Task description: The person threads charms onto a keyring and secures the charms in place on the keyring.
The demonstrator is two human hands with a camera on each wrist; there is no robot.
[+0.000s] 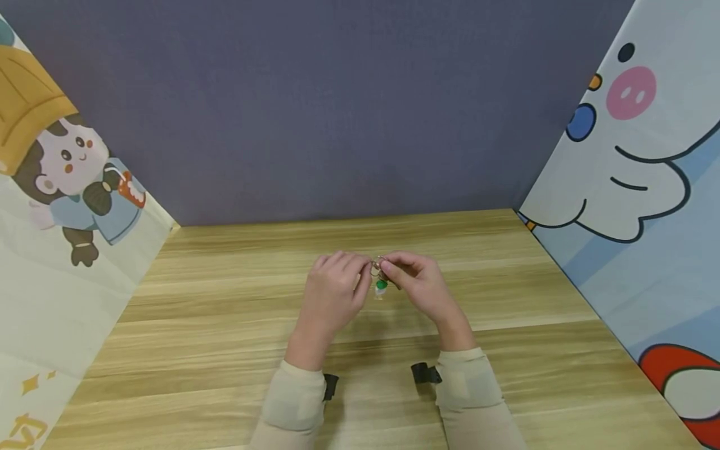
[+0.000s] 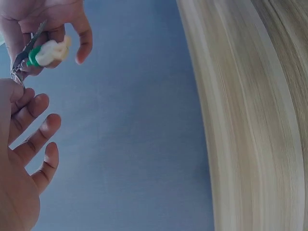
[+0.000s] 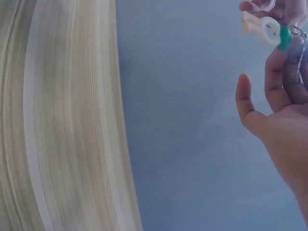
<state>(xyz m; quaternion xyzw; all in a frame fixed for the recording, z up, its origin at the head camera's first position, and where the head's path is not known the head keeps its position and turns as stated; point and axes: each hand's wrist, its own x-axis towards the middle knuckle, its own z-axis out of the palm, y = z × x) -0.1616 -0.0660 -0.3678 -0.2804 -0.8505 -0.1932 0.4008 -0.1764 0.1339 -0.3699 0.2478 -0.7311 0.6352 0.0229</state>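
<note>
Over the table, both hands meet at a small metal key ring (image 1: pixel 375 269). My left hand (image 1: pixel 336 286) pinches the ring (image 2: pixel 18 79) between thumb and index finger, its other fingers loosely spread in the left wrist view. Thumb and fingers of my right hand (image 1: pixel 423 284) pinch at the ring's other side, by a slim metal key (image 2: pixel 32 44). From the ring hangs a little figure charm (image 1: pixel 380 287), green at the top and pale below. The right wrist view shows the charm (image 3: pixel 269 31) beside the right fingers, with the key's notched edge partly hidden among them.
A wood-grain table (image 1: pixel 214 337) lies under the hands. Behind it rises a plain grey-blue panel (image 1: pixel 349 112). Printed cartoon panels stand at the left (image 1: pixel 50 300) and right (image 1: pixel 619 206). Black straps (image 1: pixel 425 374) sit at the sleeve cuffs.
</note>
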